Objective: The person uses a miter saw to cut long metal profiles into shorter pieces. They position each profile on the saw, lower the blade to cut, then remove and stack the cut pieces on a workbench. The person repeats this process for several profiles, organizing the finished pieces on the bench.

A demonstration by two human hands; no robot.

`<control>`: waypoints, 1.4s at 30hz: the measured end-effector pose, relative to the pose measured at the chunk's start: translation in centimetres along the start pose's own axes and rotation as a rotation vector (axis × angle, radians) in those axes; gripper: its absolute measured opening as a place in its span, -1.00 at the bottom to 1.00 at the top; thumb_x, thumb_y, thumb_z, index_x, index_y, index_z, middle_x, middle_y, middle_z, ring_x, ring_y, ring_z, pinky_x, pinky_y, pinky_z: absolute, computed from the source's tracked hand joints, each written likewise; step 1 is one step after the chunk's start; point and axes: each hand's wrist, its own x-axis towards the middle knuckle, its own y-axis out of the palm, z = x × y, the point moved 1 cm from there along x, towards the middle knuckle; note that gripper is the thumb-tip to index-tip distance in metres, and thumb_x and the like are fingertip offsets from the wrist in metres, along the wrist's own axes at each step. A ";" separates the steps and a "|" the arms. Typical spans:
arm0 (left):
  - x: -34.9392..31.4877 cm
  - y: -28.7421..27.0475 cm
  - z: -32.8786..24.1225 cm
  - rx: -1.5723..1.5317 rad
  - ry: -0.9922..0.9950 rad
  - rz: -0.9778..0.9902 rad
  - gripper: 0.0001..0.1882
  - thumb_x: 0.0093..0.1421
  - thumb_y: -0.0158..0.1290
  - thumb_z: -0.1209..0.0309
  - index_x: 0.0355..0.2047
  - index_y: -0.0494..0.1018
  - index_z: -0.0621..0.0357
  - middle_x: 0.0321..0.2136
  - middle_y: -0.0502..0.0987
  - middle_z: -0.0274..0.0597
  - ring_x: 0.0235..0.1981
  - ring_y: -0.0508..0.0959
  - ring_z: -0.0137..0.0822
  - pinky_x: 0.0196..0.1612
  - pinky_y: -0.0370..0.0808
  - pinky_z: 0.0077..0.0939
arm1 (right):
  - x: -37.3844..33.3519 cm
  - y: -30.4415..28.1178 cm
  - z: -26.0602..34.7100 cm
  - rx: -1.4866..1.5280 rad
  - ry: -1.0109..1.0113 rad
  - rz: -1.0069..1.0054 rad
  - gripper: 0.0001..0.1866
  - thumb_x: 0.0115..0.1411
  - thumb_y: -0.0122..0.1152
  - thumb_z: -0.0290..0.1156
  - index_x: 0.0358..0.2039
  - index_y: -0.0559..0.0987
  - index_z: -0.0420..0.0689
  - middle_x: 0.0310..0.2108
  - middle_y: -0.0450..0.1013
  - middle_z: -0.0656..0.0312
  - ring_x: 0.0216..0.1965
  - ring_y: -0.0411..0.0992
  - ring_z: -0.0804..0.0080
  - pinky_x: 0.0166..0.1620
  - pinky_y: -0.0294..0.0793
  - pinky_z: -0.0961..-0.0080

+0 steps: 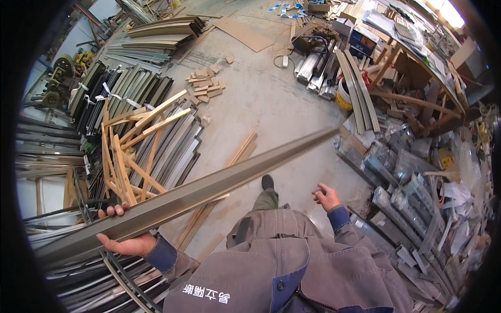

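A long grey-brown metal profile (209,185) slants across the view from the lower left up to the right. My left hand (125,232) grips it near its lower-left end, the thumb on the near side and the fingertips over the far edge. My right hand (326,197) is apart from the profile, to the right of my body, fingers partly curled and nothing seen in it. Beneath the profile, several brown strips (195,229) lie on the floor. My foot in a dark shoe (267,182) shows just beyond my jacket.
Wooden battens (128,167) and bundled profiles (172,141) stack up at left. Small wood blocks (206,83) lie on the floor ahead. At right are wrapped profile bundles (391,172), a yellow-white bucket (344,96) and a cluttered workbench (417,47). A brown board (243,34) lies farther off.
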 end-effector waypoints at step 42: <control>65.2 60.0 89.5 0.029 -0.317 -0.527 -0.55 0.25 0.01 -0.04 -0.37 0.28 0.13 -0.54 0.38 -0.25 -0.47 0.48 -0.28 -0.12 0.60 0.05 | 110.1 5.2 69.4 -0.130 0.091 0.397 -0.46 0.27 0.09 -0.27 0.16 0.39 -0.37 -0.23 0.58 0.11 -0.37 0.54 0.43 -0.37 0.55 0.52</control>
